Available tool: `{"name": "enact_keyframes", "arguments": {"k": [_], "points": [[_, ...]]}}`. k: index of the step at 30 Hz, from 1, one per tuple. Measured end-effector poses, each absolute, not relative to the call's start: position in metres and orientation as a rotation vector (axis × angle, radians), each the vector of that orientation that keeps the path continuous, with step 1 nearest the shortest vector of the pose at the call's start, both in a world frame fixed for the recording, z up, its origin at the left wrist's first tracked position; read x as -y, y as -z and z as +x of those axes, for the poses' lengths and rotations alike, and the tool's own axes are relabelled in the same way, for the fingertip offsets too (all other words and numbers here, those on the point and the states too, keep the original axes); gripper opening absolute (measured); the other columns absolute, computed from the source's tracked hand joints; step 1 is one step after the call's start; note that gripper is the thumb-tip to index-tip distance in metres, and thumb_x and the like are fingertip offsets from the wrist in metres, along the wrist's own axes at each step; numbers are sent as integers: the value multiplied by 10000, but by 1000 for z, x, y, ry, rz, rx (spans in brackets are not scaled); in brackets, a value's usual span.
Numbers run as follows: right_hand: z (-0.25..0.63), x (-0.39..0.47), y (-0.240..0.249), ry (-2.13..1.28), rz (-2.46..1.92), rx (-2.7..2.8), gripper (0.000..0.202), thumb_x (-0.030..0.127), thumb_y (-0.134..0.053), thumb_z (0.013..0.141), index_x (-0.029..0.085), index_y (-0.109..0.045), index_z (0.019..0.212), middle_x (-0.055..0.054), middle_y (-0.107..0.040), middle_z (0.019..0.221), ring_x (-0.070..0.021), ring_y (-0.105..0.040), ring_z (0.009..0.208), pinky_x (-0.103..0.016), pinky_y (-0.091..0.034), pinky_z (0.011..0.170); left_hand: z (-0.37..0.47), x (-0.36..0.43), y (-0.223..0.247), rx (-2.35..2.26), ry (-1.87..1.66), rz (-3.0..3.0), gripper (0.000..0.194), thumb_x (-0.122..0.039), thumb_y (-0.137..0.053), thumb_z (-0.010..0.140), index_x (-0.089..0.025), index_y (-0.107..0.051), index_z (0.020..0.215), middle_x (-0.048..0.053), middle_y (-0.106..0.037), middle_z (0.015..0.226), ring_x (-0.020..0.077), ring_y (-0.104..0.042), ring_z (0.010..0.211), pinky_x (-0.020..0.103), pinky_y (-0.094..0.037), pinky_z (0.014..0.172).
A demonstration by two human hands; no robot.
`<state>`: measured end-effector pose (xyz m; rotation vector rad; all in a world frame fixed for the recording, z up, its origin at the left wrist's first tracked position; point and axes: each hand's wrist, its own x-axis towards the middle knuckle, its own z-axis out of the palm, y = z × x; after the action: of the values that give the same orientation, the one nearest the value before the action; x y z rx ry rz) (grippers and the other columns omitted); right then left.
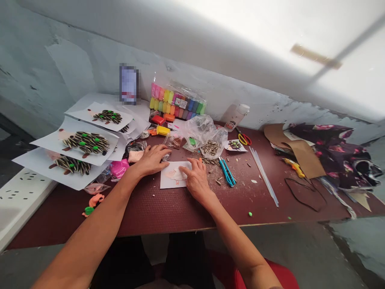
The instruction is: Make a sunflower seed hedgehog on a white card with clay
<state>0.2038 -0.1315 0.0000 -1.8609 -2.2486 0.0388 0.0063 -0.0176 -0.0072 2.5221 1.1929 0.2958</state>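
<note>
Paper (pixel 165 182): white before me at mid-frame, its figure pale peach with orange legs.
Spiky animal pictures (pixel 86 142): white sheets at frame left, bodies striped black and cream, dotted bright green.
Clay pack (pixel 177 105): pink, yellow, orange, blue and green blocks brighten the upper centre.
Seeds (pixel 210 148): dark-and-pale striped, right of centre.
Cutter (pixel 227 173): turquoise with black, also right of centre.
Scissors (pixel 243 139): yellow and red handles, farther right.
Cloth (pixel 333 160): dark purple splashed with pink flowers, far right.
Tabletop (pixel 144 216): deep maroon stretches before me across the lower frame.
</note>
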Motion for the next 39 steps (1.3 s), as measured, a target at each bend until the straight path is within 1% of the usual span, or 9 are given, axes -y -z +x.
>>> {"name": "enact_keyframes", "arguments": {"k": [4,9,15,17,22,29,33,36,39], "points": [[204,133,0,-68,-1843,2242,345,131,-562,895,290,-715,1161,-107,-518,1384,-267,-377,1313,-530,-184,1152,7,18,8,-1217,-287,2517,468,-327,-510,848,-281,-581,1308,89,-545,1391,309,-458,1302,532,-276,1111],[202,134,0,-102,-1822,2205,381,105,-610,851,308,-721,1153,-88,-487,1438,-268,-362,1350,-517,-209,1152,8,17,11,-1231,-297,2525,474,-320,-516,839,-289,-585,1307,89,-543,1398,316,-465,1298,550,-266,1118],[194,136,1,-65,-1814,2248,361,130,-573,894,320,-714,1166,-82,-495,1449,-275,-349,1380,-584,-109,1171,8,18,11,-1222,-295,2512,489,-323,-503,842,-261,-581,1320,108,-538,1401,329,-447,1320,574,-262,1118],[196,138,0,-74,-1814,2251,379,119,-585,875,319,-715,1170,-83,-483,1465,-278,-340,1394,-566,-139,1169,8,18,10,-1218,-284,2511,504,-320,-502,838,-244,-574,1330,119,-530,1410,335,-441,1324,585,-261,1114],[208,141,-3,-103,-1938,2148,430,80,-550,863,282,-703,1210,-112,-449,1492,-301,-300,1422,-497,-278,1104,8,18,9,-1219,-265,2514,500,-314,-490,838,-244,-571,1327,121,-532,1404,328,-447,1319,589,-264,1111],[206,142,-2,-136,-1961,2158,406,105,-544,890,296,-704,1210,-98,-451,1496,-300,-293,1422,-490,-261,1101,8,20,8,-1211,-266,2523,518,-315,-494,845,-269,-544,1359,109,-526,1418,328,-453,1316,595,-264,1117],[205,142,-3,-132,-1974,2170,373,142,-532,920,297,-708,1210,-95,-436,1511,-299,-281,1433,-483,-244,1116,9,20,11,-1195,-363,2550,574,-278,-504,837,-256,-494,1411,112,-546,1408,331,-422,1351,635,-196,1143],[206,139,-5,-130,-1989,2170,387,131,-541,908,303,-704,1215,-84,-429,1522,-294,-278,1439,-477,-246,1116,10,20,14,-1193,-455,2579,504,-249,-501,841,-260,-561,1342,105,-610,1328,326,-470,1305,647,-175,1147],[207,136,-7,-125,-1999,2163,433,103,-541,890,308,-686,1243,-83,-425,1529,-293,-279,1442,-479,-250,1116,11,21,14,-1258,-555,2591,431,-213,-482,849,-234,-627,1255,118,-651,1239,323,-534,1220,633,-226,1129]]}}
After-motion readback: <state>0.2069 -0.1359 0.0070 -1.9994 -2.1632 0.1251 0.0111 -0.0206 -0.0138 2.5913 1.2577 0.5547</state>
